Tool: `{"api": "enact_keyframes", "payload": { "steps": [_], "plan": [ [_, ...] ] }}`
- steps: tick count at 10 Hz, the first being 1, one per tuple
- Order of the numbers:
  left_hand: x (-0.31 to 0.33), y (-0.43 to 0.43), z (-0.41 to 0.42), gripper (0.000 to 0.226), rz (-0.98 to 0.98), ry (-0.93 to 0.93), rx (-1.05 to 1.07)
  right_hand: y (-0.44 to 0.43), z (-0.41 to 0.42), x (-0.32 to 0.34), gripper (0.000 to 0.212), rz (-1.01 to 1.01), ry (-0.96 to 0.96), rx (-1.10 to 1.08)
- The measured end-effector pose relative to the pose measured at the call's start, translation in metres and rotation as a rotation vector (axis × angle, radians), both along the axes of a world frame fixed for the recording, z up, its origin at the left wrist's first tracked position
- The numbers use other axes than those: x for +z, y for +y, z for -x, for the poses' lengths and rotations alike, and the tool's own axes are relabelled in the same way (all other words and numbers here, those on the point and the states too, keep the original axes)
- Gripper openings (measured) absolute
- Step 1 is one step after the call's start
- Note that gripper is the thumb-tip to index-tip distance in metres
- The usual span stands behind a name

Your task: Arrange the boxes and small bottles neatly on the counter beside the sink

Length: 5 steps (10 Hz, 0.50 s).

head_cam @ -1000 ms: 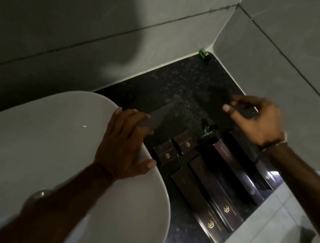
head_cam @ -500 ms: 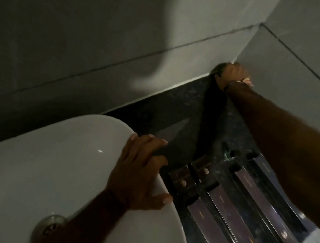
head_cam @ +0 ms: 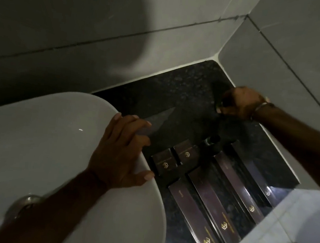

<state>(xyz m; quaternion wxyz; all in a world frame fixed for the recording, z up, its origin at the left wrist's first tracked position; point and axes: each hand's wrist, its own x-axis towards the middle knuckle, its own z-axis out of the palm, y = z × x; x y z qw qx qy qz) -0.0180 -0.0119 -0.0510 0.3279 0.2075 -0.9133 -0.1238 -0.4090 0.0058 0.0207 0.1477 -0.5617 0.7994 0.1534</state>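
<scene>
- Right hand [head_cam: 240, 103], upper right of frame, curled round a small dark bottle [head_cam: 220, 107] with a green glint, held above the black desk [head_cam: 177, 88]; exact contact is blurred.
- Left hand [head_cam: 121, 153] lies flat, fingers spread, on the sink [head_cam: 48, 131] rim; grips nothing.
- Done, by the look of it: four long boxes [head_cam: 211, 207] side by side at lower right, two small boxes [head_cam: 175, 157] paired above them, second bottle [head_cam: 211, 140] standing at their head.
- Left: set the held bottle beside that one.

Dim, grainy view; glare on glossy boxes [head_cam: 215, 203], wide-angle bending at edges.
</scene>
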Motion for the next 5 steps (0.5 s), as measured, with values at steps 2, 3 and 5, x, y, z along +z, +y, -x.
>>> {"api": "enact_keyframes", "payload": {
  "steps": [2, 3, 5],
  "plan": [
    [0.003, 0.000, 0.000, 0.063, 0.024, -0.014, -0.010, 0.056, -0.013, -0.004, 0.036, -0.060, 0.021, 0.012],
    [0.005, 0.003, -0.001, 0.065, -0.003, -0.025, -0.005, 0.066, -0.016, -0.006, 0.037, -0.064, 0.024, 0.004],
    [0.007, 0.002, -0.001, 0.066, -0.036, -0.059, -0.009, 0.069, -0.022, 0.003, 0.053, -0.033, 0.044, -0.022]
  ]
}}
